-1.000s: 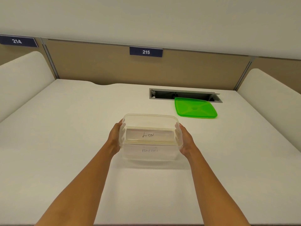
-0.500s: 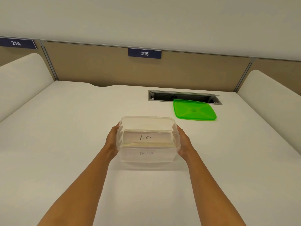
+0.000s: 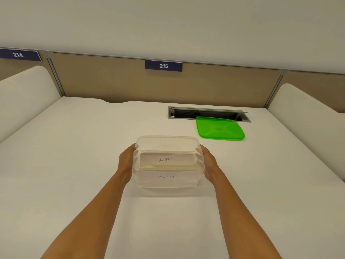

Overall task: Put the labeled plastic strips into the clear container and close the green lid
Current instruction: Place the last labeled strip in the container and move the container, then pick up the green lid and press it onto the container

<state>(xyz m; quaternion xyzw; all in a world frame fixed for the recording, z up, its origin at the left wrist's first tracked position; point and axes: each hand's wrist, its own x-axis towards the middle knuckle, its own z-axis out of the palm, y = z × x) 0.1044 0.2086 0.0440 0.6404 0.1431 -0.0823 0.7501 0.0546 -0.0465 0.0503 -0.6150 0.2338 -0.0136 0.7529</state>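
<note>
A clear plastic container (image 3: pixel 167 142) stands on the white desk, open at the top. Inside it lies a stack of labeled plastic strips (image 3: pixel 168 159); the top one reads "LION". My left hand (image 3: pixel 127 160) grips the container's left side and my right hand (image 3: pixel 208 161) grips its right side, fingers curled round the walls. The green lid (image 3: pixel 220 130) lies flat on the desk beyond the container, to the right, apart from both hands.
A grey cable slot (image 3: pixel 207 113) is sunk into the white desk (image 3: pixel 74 146) just behind the lid. A tan partition with the sign "215" (image 3: pixel 163 66) closes off the back. White curved dividers rise at the left (image 3: pixel 24 90) and right (image 3: pixel 308 113).
The container and both hands sit slightly lower and more to the left in view than a second ago. The grip on both sides is unchanged. The lid has not moved on the desk.
</note>
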